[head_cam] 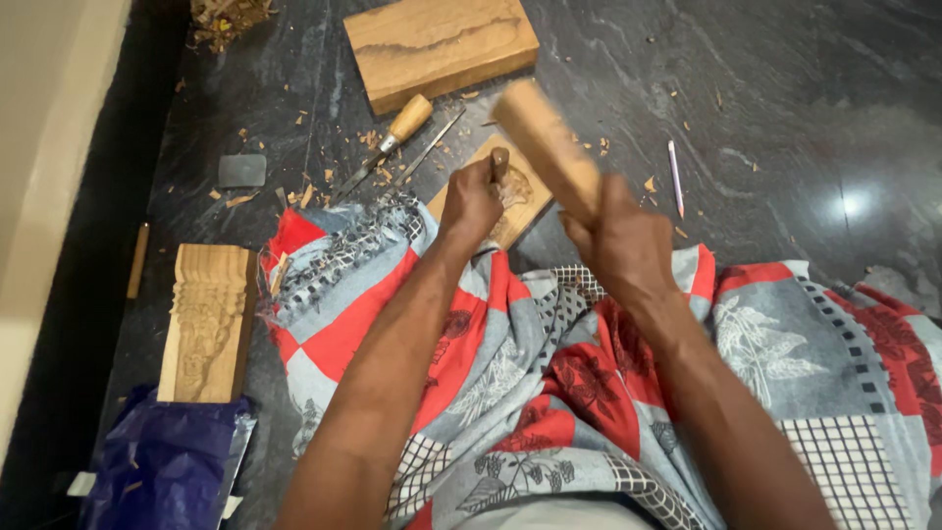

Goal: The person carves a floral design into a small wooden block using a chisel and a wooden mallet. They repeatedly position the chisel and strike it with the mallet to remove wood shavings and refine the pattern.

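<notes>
Patterned cloth (549, 393) drapes your lap. Your left hand (471, 201) grips a chisel (499, 162) on the carving block (520, 191); your right hand (623, 240) clenches a wooden mallet (545, 142)

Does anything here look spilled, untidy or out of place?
Yes: wood chips lie scattered over the dark floor around the spare chisel, with a heap at the top edge. Otherwise nothing looks damaged.

Even indoor light, glare patch on the floor (852, 204), motion-blurred mallet (546, 147).
</notes>
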